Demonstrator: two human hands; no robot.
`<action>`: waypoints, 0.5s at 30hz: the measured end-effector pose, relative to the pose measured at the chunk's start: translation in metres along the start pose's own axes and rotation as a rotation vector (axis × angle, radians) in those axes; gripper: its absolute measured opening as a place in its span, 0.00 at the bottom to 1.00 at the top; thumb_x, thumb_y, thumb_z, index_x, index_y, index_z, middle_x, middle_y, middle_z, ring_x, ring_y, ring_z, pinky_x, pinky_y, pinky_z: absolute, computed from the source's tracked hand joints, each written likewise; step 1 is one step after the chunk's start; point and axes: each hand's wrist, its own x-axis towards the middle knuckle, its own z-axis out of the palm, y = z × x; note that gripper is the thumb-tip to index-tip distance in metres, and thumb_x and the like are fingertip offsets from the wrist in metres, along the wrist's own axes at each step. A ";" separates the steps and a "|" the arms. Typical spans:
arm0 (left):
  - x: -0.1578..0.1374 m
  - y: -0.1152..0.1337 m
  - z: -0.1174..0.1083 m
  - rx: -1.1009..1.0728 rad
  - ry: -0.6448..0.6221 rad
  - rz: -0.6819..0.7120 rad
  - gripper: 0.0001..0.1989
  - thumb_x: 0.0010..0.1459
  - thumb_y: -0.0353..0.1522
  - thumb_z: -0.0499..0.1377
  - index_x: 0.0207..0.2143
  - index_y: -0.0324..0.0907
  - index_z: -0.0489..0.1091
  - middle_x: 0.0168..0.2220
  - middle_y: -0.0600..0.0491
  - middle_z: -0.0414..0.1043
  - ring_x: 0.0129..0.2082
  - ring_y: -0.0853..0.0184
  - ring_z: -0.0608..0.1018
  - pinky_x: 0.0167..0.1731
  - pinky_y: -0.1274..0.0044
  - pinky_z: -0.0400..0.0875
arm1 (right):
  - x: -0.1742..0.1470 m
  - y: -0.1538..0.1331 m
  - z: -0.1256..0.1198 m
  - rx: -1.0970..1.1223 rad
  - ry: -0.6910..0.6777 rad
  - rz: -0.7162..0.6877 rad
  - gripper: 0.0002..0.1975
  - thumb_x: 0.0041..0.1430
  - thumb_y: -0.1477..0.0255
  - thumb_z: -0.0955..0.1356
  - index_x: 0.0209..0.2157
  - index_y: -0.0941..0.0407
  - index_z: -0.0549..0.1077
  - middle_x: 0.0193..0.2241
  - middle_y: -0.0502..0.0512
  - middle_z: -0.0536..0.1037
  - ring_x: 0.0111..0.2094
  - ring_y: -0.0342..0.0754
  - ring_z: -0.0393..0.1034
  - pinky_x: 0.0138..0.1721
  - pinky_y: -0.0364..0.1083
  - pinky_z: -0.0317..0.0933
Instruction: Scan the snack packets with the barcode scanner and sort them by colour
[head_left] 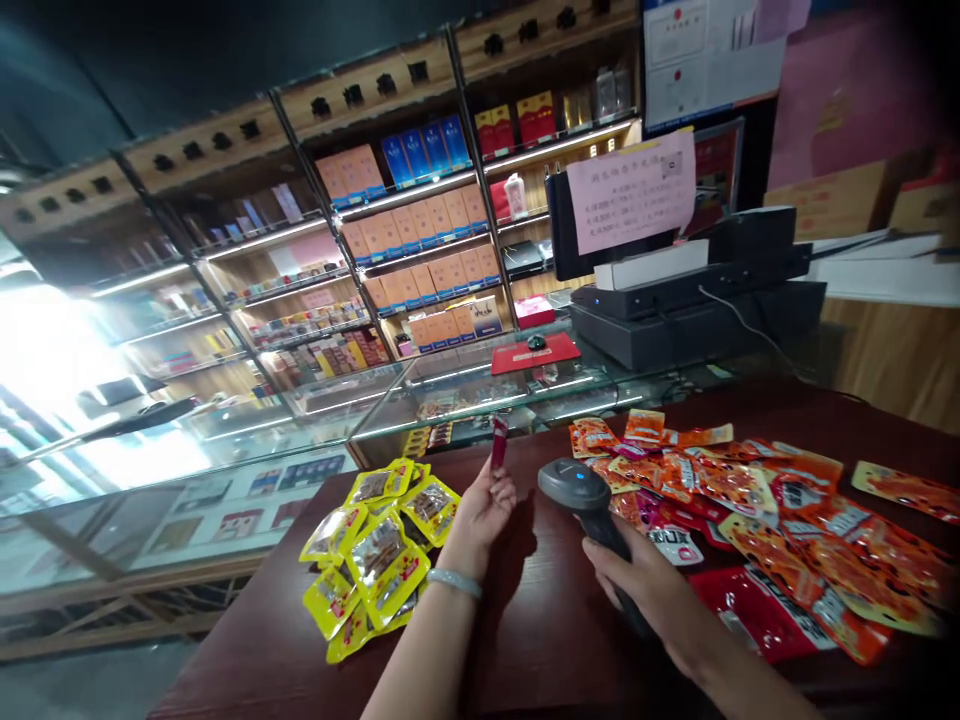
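Note:
My left hand [486, 508] is closed on a narrow dark-red packet [499, 445], held upright above the counter; its print cannot be read. In my right hand [637, 565] is a dark grey barcode scanner [576, 488], its head pointing left toward that packet and a small blue light lit on top. Left of my left forearm lies a pile of yellow snack packets [384, 562] with clear windows. Orange snack packets [697, 475] are heaped to the right of the scanner. A larger red packet [765, 605] lies beside my right forearm.
The dark-red counter [540, 640] spans the front. Behind it stand a glass display case [450, 390], a red mat [535, 352] with a mouse, and a black cash register [675, 310] with a pink paper sign [632, 190]. Lit shelves of boxes [420, 220] line the wall.

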 end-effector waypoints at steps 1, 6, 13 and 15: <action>0.000 0.001 0.000 -0.082 0.016 -0.019 0.13 0.62 0.16 0.47 0.32 0.39 0.63 0.23 0.60 0.55 0.16 0.81 0.59 0.18 0.89 0.55 | 0.004 0.005 0.003 0.017 -0.017 -0.007 0.24 0.56 0.50 0.71 0.42 0.55 0.68 0.17 0.38 0.60 0.16 0.40 0.51 0.19 0.41 0.46; -0.002 0.006 0.000 -0.212 -0.054 0.040 0.13 0.69 0.26 0.45 0.31 0.39 0.63 0.28 0.55 0.60 0.24 0.76 0.67 0.25 0.85 0.66 | 0.005 0.010 0.014 0.129 -0.031 0.081 0.23 0.57 0.49 0.71 0.39 0.53 0.67 0.19 0.38 0.59 0.18 0.40 0.51 0.21 0.41 0.45; 0.000 0.012 -0.004 -0.183 0.035 0.141 0.10 0.69 0.25 0.47 0.36 0.40 0.66 0.29 0.54 0.64 0.28 0.75 0.71 0.29 0.85 0.71 | 0.000 0.012 0.016 0.096 -0.007 0.096 0.29 0.56 0.48 0.71 0.50 0.54 0.70 0.20 0.40 0.61 0.20 0.43 0.55 0.22 0.42 0.48; -0.002 0.012 -0.007 -0.178 0.047 0.086 0.13 0.71 0.28 0.47 0.32 0.40 0.63 0.25 0.57 0.59 0.22 0.77 0.67 0.22 0.88 0.65 | -0.001 0.015 0.015 0.073 -0.021 0.085 0.29 0.58 0.49 0.71 0.52 0.54 0.69 0.20 0.41 0.61 0.20 0.43 0.55 0.22 0.42 0.49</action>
